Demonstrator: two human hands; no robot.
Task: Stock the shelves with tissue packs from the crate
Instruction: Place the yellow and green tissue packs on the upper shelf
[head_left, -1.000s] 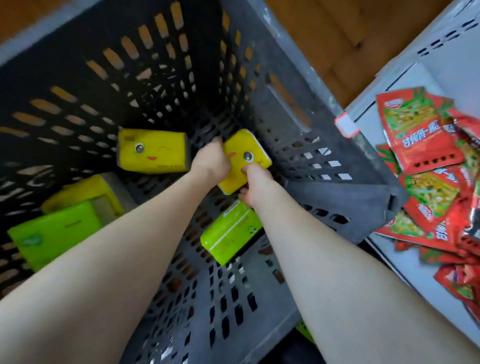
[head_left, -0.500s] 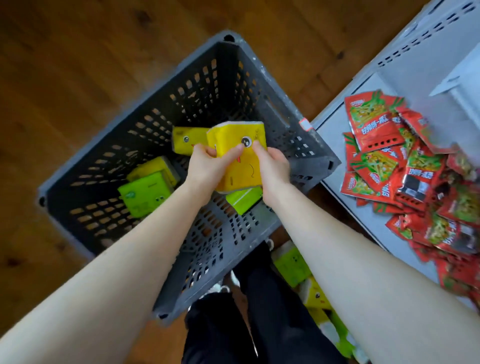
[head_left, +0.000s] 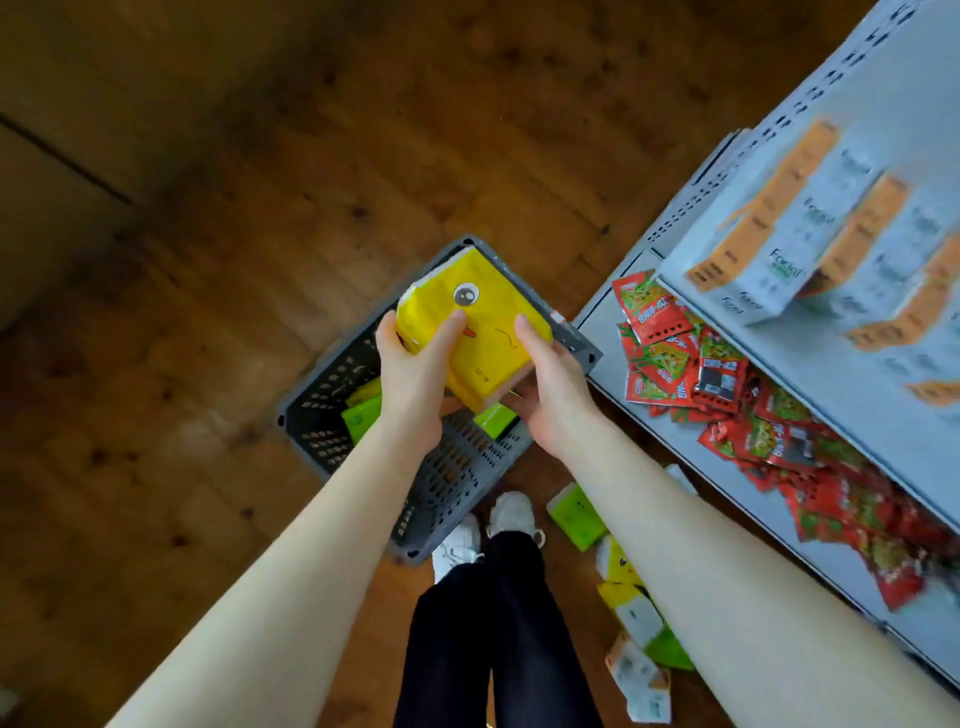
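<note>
A yellow tissue pack (head_left: 485, 327) with a cartoon face is held up high above the grey crate (head_left: 457, 478). My left hand (head_left: 415, 374) grips its left end, thumb across the front. My right hand (head_left: 550, 389) holds its right side from below, thumb on the face. Inside the crate, green tissue packs (head_left: 361, 415) lie on the bottom, mostly hidden behind my hands. The grey shelf unit (head_left: 831, 374) stands at the right.
Red snack packets (head_left: 701, 364) cover the lower shelf. White and orange tissue boxes (head_left: 779, 244) sit on the shelf above. Green and yellow tissue packs (head_left: 576, 514) lie on the wooden floor by my feet (head_left: 488, 530), under the shelf edge.
Both hands took the yellow pack from the crate bottom and lifted it well above the crate. The view has risen, so the crate looks small and the shelves have come into sight.
</note>
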